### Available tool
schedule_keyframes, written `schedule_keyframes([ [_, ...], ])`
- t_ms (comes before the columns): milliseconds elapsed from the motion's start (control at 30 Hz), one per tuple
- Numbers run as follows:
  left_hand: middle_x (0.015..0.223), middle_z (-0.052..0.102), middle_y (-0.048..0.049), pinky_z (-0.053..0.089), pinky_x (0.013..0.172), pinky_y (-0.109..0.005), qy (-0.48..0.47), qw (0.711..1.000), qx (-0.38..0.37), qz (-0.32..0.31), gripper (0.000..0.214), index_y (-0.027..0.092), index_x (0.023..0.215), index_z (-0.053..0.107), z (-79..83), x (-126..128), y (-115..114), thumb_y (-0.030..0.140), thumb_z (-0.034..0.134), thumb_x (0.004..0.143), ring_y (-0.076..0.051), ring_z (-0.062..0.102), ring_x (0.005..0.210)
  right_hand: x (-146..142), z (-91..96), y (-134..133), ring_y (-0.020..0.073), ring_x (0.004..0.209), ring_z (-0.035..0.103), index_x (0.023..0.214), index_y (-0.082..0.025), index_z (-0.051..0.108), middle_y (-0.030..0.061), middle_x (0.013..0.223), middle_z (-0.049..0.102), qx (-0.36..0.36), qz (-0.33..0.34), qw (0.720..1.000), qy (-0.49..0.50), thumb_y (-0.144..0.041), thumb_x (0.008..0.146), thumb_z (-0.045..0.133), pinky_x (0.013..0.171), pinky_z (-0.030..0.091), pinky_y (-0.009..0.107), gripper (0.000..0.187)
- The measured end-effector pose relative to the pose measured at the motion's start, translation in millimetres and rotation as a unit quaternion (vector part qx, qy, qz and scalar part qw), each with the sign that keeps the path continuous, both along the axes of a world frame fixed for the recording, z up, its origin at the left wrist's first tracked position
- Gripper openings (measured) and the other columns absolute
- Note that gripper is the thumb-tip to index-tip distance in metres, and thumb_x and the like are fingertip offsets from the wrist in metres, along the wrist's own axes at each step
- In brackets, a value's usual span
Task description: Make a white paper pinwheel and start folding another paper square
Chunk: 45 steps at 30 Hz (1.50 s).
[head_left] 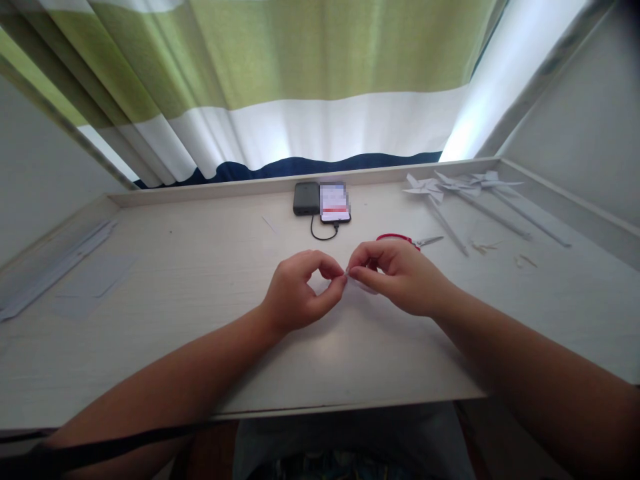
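grip: left hand (305, 290) and right hand (400, 277) meet at the fingertips, thumb and forefinger of each pinched together on a white paper piece (363, 287). piece sits between them, just above the near-middle of the counter (200, 267); mostly hidden below the right fingers, shape unclear.

could go wrong, by my judgement:
- tear or crease, if the two hands pull against each other; paper looks thin.
- slip, if either pinch loosens; only the tips bear on it.
- red scissors (417, 243) knocked, if the right hand pushes forward; they lie just beyond its knuckles, handles partly hidden.
- cable (324, 239) snagged and the phone (335, 203) dragged, if the left hand reaches forward; the loop lies near.

count:
- hands: two.
- paper pinwheels (456, 184) on sticks: three, far right, heads close together.
- scissors: one pair.
- phone: one; dark power bank (306, 199) touching its left side: one; cable: one.
- small scraps (484, 247) at right: two clusters, pieces too small to count.
- long paper strips (60, 270), far left: stacked, number unclear.
- flat sheets (97, 277) beside them: at least two, overlapping.
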<state>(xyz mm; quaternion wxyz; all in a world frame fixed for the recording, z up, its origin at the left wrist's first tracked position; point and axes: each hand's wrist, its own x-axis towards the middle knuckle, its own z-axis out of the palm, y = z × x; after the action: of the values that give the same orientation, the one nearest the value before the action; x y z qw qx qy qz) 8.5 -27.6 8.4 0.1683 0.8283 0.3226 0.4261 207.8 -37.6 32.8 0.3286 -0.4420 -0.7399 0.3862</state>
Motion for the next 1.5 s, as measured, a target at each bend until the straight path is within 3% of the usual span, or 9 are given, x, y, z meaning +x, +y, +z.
schedule_keyframes([
  [567, 0.07, 0.065, -0.0008, 0.044, 0.062, -0.026, -0.047, 0.982, -0.178, -0.028, 0.008, 0.016, 0.076, 0.065, 0.0, 3, 3, 0.021, 0.063, 0.082, -0.013, 0.057, 0.064, -3, 2.1, -2, 0.0135, 0.063, 0.055, 0.08, -0.017, 0.067, 0.0011, 0.071, 0.064, -0.003, -0.023, 0.999, -0.045, -0.028, 0.083, 0.06, 0.056, 0.041, 0.026, 0.013],
  [800, 0.07, 0.065, -0.0006, 0.043, 0.062, -0.026, -0.039, 0.984, -0.172, -0.005, 0.004, 0.016, 0.075, 0.064, 1.8, 4, 2, 0.018, 0.064, 0.078, -0.013, 0.057, 0.064, -5, -3.0, -1, 0.0117, 0.056, 0.053, 0.08, -0.017, 0.068, 0.0001, 0.065, 0.062, -0.054, -0.031, 0.998, -0.004, -0.029, 0.082, 0.062, 0.051, 0.039, 0.024, 0.014],
  [933, 0.07, 0.065, -0.0012, 0.043, 0.064, -0.027, -0.051, 0.978, -0.201, -0.016, 0.004, 0.015, 0.075, 0.065, 1.3, 3, 3, 0.018, 0.064, 0.078, -0.013, 0.056, 0.065, -6, -3.4, -1, 0.0125, 0.06, 0.054, 0.079, -0.016, 0.069, 0.0015, 0.068, 0.064, -0.047, -0.042, 0.998, -0.001, -0.028, 0.079, 0.063, 0.053, 0.04, 0.024, 0.013],
  [1067, 0.07, 0.063, -0.0017, 0.042, 0.06, -0.025, -0.087, 0.956, -0.279, -0.04, 0.009, 0.014, 0.075, 0.065, -1.2, 2, 5, 0.022, 0.065, 0.078, -0.013, 0.054, 0.064, -5, -3.6, -1, 0.0124, 0.06, 0.053, 0.079, -0.016, 0.068, 0.001, 0.067, 0.063, -0.045, -0.041, 0.998, -0.004, -0.029, 0.079, 0.064, 0.052, 0.038, 0.023, 0.013],
  [1267, 0.067, 0.055, 0.0007, 0.035, 0.052, -0.021, -0.16, 0.892, -0.407, -0.113, 0.016, 0.014, 0.076, 0.061, -3.3, 3, 7, 0.029, 0.068, 0.078, -0.009, 0.047, 0.057, -5, -7.0, 0, 0.0096, 0.055, 0.046, 0.079, -0.016, 0.065, -0.0017, 0.063, 0.057, -0.08, -0.018, 0.996, 0.035, -0.028, 0.08, 0.064, 0.05, 0.034, 0.022, 0.012],
  [1500, 0.066, 0.053, 0.0012, 0.034, 0.051, -0.02, -0.165, 0.874, -0.433, -0.146, 0.018, 0.014, 0.077, 0.059, -3.9, 3, 8, 0.03, 0.067, 0.079, -0.008, 0.045, 0.056, -6, -11.8, 1, 0.0098, 0.056, 0.046, 0.079, -0.015, 0.064, -0.0018, 0.064, 0.056, -0.133, 0.004, 0.986, 0.105, -0.028, 0.08, 0.064, 0.052, 0.033, 0.023, 0.013],
])
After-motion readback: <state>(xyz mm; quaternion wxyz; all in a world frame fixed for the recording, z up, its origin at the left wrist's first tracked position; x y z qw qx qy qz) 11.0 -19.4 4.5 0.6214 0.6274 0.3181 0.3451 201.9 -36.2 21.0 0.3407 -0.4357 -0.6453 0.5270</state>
